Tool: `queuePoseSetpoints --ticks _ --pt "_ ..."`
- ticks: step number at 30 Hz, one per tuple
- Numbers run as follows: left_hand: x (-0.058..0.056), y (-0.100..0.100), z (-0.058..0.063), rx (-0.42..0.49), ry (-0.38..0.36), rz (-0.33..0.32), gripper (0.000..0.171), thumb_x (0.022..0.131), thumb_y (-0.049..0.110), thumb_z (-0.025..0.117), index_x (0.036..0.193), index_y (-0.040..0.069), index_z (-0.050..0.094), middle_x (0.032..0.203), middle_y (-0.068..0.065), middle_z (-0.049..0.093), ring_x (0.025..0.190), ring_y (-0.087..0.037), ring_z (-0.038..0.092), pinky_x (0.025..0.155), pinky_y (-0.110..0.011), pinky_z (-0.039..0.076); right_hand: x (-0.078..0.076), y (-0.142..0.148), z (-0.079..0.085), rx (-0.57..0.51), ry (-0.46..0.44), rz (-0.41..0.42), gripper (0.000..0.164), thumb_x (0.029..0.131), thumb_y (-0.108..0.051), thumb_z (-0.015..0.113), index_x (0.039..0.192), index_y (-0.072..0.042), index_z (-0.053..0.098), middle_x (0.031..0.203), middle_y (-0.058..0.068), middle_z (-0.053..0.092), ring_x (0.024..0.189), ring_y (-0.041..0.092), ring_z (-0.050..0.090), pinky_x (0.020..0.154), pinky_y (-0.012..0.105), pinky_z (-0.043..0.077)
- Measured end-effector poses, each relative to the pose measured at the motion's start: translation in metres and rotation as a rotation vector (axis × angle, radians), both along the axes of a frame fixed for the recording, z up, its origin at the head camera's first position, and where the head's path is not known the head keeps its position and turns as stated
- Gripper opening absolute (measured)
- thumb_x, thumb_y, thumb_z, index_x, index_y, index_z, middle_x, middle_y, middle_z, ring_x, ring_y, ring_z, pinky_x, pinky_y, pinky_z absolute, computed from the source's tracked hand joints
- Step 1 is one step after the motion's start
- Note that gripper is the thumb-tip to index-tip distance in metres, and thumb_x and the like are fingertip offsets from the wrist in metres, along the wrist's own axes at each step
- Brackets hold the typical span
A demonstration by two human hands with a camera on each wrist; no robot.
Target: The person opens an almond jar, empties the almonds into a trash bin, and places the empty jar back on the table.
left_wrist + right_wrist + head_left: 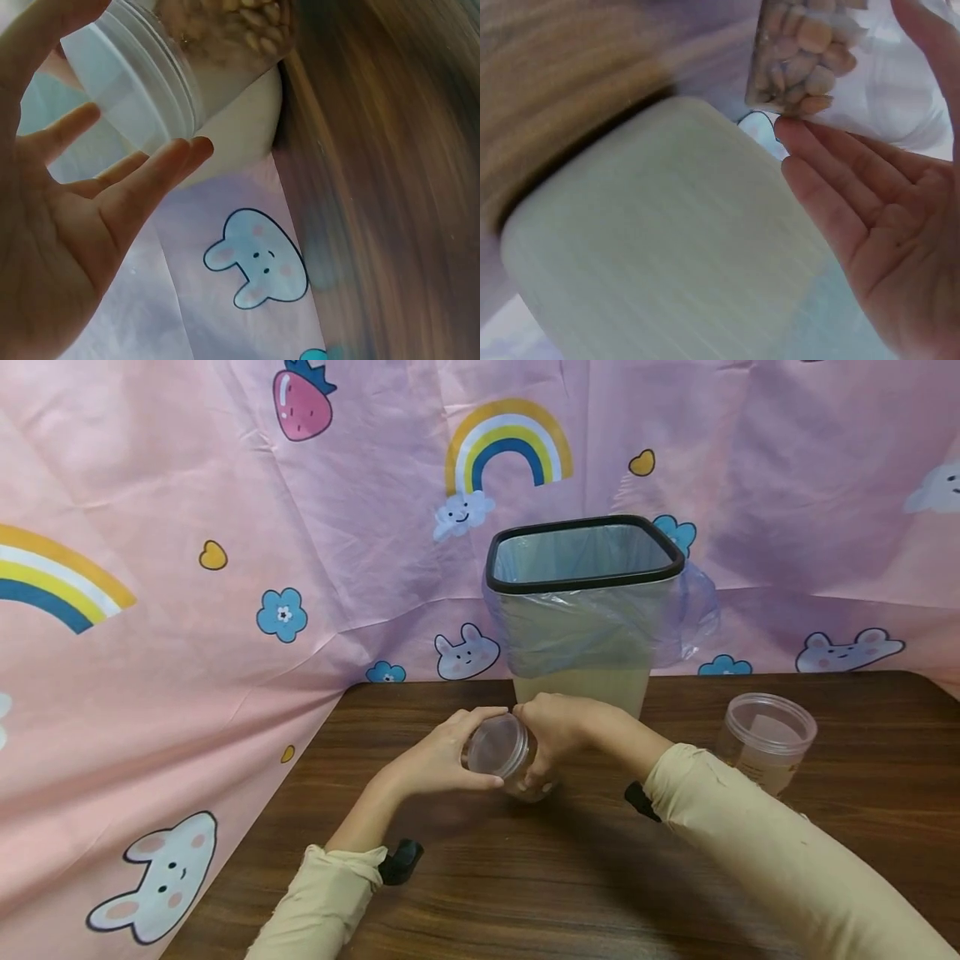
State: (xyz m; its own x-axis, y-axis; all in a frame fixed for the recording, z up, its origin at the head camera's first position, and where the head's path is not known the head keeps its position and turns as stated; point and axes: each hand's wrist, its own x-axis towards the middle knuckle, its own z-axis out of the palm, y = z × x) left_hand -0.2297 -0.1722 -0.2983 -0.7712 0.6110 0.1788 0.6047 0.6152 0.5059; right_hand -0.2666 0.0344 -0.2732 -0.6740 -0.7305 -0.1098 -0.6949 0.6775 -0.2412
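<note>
A clear plastic jar (pixel 877 82) is held tilted just over the table, its screw lid (pixel 496 745) turned toward the left. My left hand (pixel 437 757) grips the lid's rim, thumb on the near side and fingers on the far side. From the right, my right hand (pixel 553 731) holds the jar's body, fingers round its wall. Brown nut-like pieces (pixel 804 58) lie gathered at the jar's bottom end, seen in both wrist views.
Behind the hands stands a tall cream bin (pixel 585 635) with a black rim and a bluish liner bag. A second clear jar (pixel 771 727) stands to the right on the dark wooden table (pixel 480 893). A pink patterned cloth (pixel 375 527) hangs behind and at left.
</note>
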Motion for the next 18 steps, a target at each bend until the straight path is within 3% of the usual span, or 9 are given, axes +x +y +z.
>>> queuePoseSetpoints --ticks 5,9,18 --pt "0.000 0.008 0.001 0.003 0.006 0.011 0.083 0.068 0.030 0.080 0.138 0.021 0.036 0.116 -0.012 0.046 0.100 -0.023 0.047 0.077 -0.034 0.044 0.004 0.002 0.012 0.068 -0.011 -0.018 0.065 0.055 -0.037 0.086 0.106 -0.009 0.057 0.086 -0.005 0.060 0.077 0.010 0.057 0.069 0.027 0.048" --pt "-0.001 0.014 0.000 0.076 -0.024 0.042 0.081 0.064 0.025 0.083 0.132 0.023 0.040 0.113 -0.012 0.045 0.095 -0.023 0.053 0.075 -0.036 0.049 0.004 0.008 0.015 0.058 0.007 -0.005 0.064 0.056 -0.036 0.085 0.106 -0.010 0.056 0.089 -0.004 0.060 0.080 0.011 0.057 0.071 0.027 0.047" --pt "0.000 0.017 -0.002 0.211 -0.091 0.073 0.083 0.061 0.019 0.085 0.130 0.027 0.039 0.115 -0.010 0.042 0.087 -0.024 0.062 0.071 -0.031 0.051 0.003 0.034 0.007 -0.182 -0.008 0.122 0.078 0.066 -0.033 0.082 0.128 -0.004 0.046 0.110 0.003 0.054 0.098 0.018 0.053 0.082 0.032 0.045"
